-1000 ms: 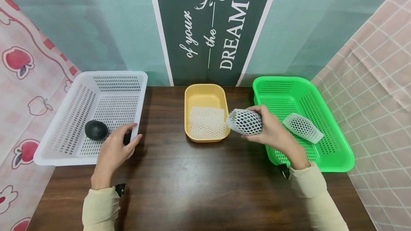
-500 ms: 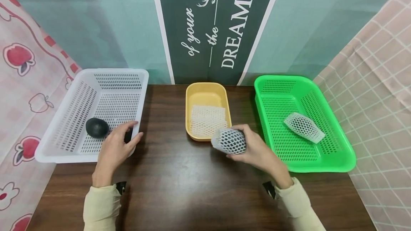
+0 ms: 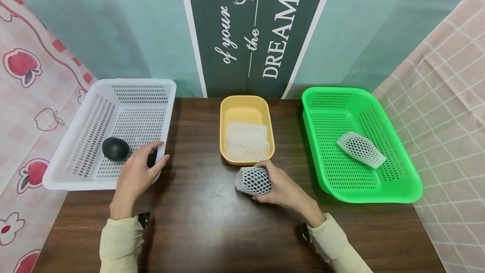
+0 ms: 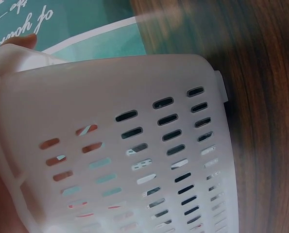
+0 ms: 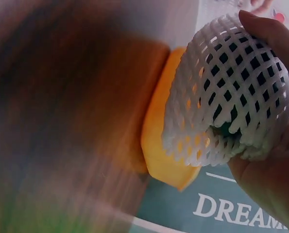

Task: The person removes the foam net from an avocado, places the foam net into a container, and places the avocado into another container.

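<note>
Your right grip (image 3: 280, 188) holds a netted dark object (image 3: 253, 181) before the yellow tray (image 3: 244, 115); your left grip (image 3: 137, 169) spreads left of it.

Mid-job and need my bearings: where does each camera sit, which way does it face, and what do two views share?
Head: on the head, facing forward and down at the white basket, yellow tray and green basket; left hand, right hand and sleeves show.
Left wrist: on that wrist, facing the white basket's slotted wall; bits of the left hand show at the left edge.
Right wrist: on that wrist, facing the netted dark item; part of the right hand gripping it shows.
Shared: head and right wrist both show netted dark item and yellow tray.
</note>
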Motion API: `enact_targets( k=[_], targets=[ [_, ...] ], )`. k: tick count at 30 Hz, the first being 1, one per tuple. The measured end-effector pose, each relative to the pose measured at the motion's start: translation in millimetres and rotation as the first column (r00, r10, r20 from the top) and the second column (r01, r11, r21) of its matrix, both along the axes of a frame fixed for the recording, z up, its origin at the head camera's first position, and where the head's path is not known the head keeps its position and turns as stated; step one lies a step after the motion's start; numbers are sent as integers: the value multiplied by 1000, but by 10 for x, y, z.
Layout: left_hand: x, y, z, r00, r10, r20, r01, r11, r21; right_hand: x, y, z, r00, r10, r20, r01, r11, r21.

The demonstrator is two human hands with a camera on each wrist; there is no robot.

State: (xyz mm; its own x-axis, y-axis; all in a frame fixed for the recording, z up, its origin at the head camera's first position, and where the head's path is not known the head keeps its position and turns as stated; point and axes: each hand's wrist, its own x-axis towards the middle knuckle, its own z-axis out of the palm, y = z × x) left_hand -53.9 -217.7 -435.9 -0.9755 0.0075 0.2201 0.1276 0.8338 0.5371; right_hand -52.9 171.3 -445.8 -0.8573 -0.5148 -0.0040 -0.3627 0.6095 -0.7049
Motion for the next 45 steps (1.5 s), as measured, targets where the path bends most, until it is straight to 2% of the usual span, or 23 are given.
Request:
enact_targets(
  k=[6, 11, 18, 22, 26, 29, 33, 40, 45],
  targets=[
    [-9, 4, -9, 1000, 2, -11, -2, 1000, -2, 7, -46, -98, 994, 72, 82, -72, 997, -5],
    [-14, 19, -23, 996, -4, -91, 2, 1000, -22, 15, -57, -175, 992, 81, 100, -83, 997, 9],
    [-1, 69, -22, 981, -10, -193, 5, 1000, -27, 19, -51, -255, 989, 61, 133, -64, 998, 19],
    [3, 94, -31, 961, -26, -274, 24, 1000, -13, 11, -34, -294, 987, 65, 145, -68, 998, 16],
    [-6, 145, -7, 926, -57, -373, 68, 998, 16, -7, 11, -312, 989, 89, 120, -90, 996, -1],
    [-10, 188, 15, 907, -81, -412, 101, 994, 28, -19, 60, -309, 991, 99, 87, -100, 995, 11],
    [-2, 249, 30, 905, -114, -411, 127, 992, 6, -19, 110, -305, 994, 81, 74, -82, 997, 15],
    [3, 401, 6, 915, -181, -359, 186, 982, -23, -16, 124, -321, 996, 59, 60, -59, 998, -8],
    [-19, 576, -55, 896, -250, -366, 256, 966, -34, -13, 134, -319, 998, 52, 37, -52, 999, 12]
  ],
)
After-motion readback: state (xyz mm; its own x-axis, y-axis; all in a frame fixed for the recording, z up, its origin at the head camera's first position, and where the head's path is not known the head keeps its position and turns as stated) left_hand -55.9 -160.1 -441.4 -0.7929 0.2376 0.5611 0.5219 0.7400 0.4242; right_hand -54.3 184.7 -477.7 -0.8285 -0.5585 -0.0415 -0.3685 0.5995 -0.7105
